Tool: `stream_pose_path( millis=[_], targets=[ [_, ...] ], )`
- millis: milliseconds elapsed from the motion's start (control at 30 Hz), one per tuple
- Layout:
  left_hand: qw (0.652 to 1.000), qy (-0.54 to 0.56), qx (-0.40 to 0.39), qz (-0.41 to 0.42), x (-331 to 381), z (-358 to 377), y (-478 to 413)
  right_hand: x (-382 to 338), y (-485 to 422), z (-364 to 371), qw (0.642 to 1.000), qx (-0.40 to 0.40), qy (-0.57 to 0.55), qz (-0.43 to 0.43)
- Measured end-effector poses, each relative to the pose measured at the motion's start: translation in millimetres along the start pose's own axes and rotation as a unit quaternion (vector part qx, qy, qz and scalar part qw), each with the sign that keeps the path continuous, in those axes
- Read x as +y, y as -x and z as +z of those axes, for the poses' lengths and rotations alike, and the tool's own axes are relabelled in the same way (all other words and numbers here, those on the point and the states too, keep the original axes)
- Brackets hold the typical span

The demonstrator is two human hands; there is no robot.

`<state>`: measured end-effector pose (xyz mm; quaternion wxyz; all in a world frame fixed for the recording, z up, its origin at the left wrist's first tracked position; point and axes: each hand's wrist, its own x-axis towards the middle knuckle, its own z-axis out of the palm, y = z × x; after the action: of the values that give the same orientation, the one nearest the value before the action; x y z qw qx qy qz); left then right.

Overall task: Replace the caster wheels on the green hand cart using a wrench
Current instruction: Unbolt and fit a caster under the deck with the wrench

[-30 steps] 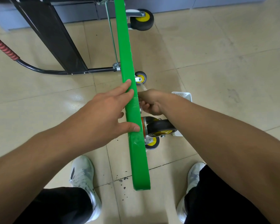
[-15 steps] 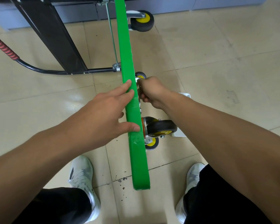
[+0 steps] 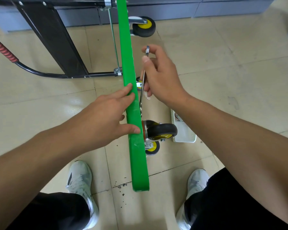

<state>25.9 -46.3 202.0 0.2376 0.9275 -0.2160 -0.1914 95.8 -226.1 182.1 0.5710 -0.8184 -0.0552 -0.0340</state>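
The green hand cart (image 3: 136, 155) stands on its edge, its deck running away from me. My left hand (image 3: 106, 117) rests against the deck's top edge, fingers straight and thumb laid over it. My right hand (image 3: 160, 75) grips a slim metal wrench (image 3: 144, 77) just right of the deck, its lower end reaching down beside the deck above a black-and-yellow caster wheel (image 3: 161, 131). A smaller yellow wheel (image 3: 152, 147) sits below it. Another caster wheel (image 3: 144, 26) is mounted at the far end.
A white tray (image 3: 184, 131) lies on the tiled floor to the right of the near caster. The cart's black folded handle frame (image 3: 56, 40) and red-gripped bar (image 3: 2, 48) lie to the left. My two white shoes (image 3: 80, 181) stand either side of the deck's near end.
My right hand has swung away from me along the deck and risen, bringing the wrench's upper end up into view. My left hand has stayed on the deck.
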Motion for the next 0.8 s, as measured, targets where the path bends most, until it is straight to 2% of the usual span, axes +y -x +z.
stream_pose_path(
  millis=[100, 233, 300, 433, 567, 700, 800],
  targets=[
    [1.000, 0.003, 0.010, 0.007, -2, 0, 0, -12, 15, -2, 0.993, -0.022, 0.044, -0.105],
    [0.999, 0.002, 0.015, 0.034, -5, 0, -1, -22, 44, -11, 0.968, -0.059, 0.093, -0.227],
    [0.999, 0.001, 0.019, 0.050, -6, 1, -1, -21, 64, -19, 0.956, -0.081, 0.109, -0.261],
    [0.999, 0.008, 0.030, 0.042, -5, 1, 2, -7, 94, -30, 0.938, -0.143, 0.165, -0.270],
    [0.999, 0.016, 0.028, 0.019, -3, 0, 4, 6, 114, -34, 0.884, -0.198, 0.179, -0.385],
    [1.000, 0.007, 0.019, 0.015, 1, -1, 4, 3, 115, -39, 0.886, -0.189, 0.162, -0.392],
    [1.000, 0.007, 0.017, 0.010, 1, -2, 2, -7, 108, -45, 0.916, -0.153, 0.110, -0.354]
  ],
)
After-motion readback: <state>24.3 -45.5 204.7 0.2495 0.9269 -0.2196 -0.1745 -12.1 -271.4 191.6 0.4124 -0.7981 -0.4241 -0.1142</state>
